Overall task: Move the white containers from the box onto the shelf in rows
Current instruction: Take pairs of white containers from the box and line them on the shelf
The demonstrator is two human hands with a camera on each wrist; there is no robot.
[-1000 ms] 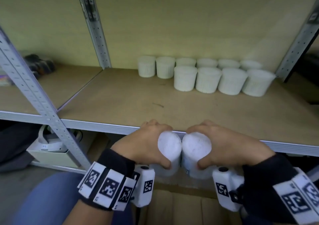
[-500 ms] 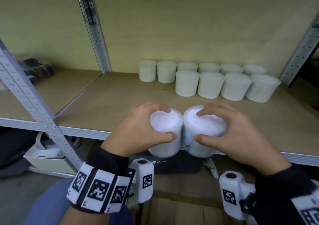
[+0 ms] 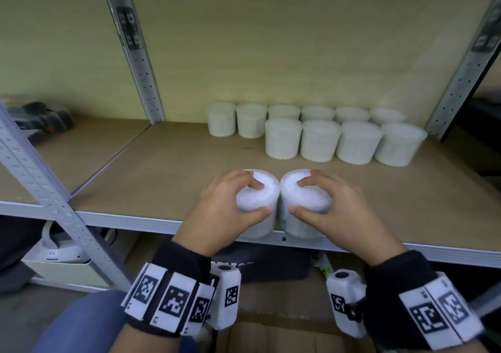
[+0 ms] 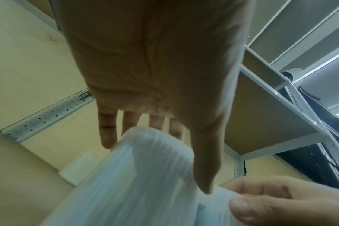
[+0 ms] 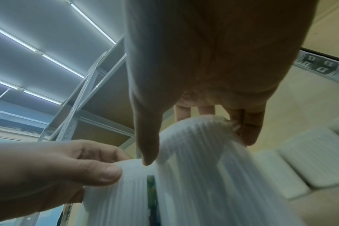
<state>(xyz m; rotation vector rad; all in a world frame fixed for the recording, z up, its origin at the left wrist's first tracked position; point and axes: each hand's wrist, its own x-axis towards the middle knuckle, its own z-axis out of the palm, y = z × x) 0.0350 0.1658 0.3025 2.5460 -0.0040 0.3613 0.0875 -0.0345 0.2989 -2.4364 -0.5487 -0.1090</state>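
Left hand [image 3: 230, 206]: grip wrapped from above round a white container, thumb on the near side, fingers curled over the far rim.
Left container [image 3: 257, 203]: a round upright tub with ribbed, translucent plastic walls and a grainy white top; it sits under the left grip, over the front edge of the shelf.
Right hand [image 3: 336, 209]: grip wrapped the same way round a second tub, thumb near, fingers over the top.
Right container [image 3: 306, 198]: same ribbed cylinder, touching the left container on its inner side; a coloured label strip runs down its wall in the right wrist view.
Shelf [image 3: 162, 168]: flat brown fibreboard with a pale metal front lip, held by perforated grey metal uprights.
Shelved containers [image 3: 320, 141]: matching ribbed tubs beyond the grips, toward the right, against the yellowish back wall; six in the back row, four in the front row, standing close together.
Wrist bands [image 3: 168, 301]: dark cuffs carrying square black-and-white coded tags, behind each grip.
Box: brown cardboard below the wrists, mostly hidden.
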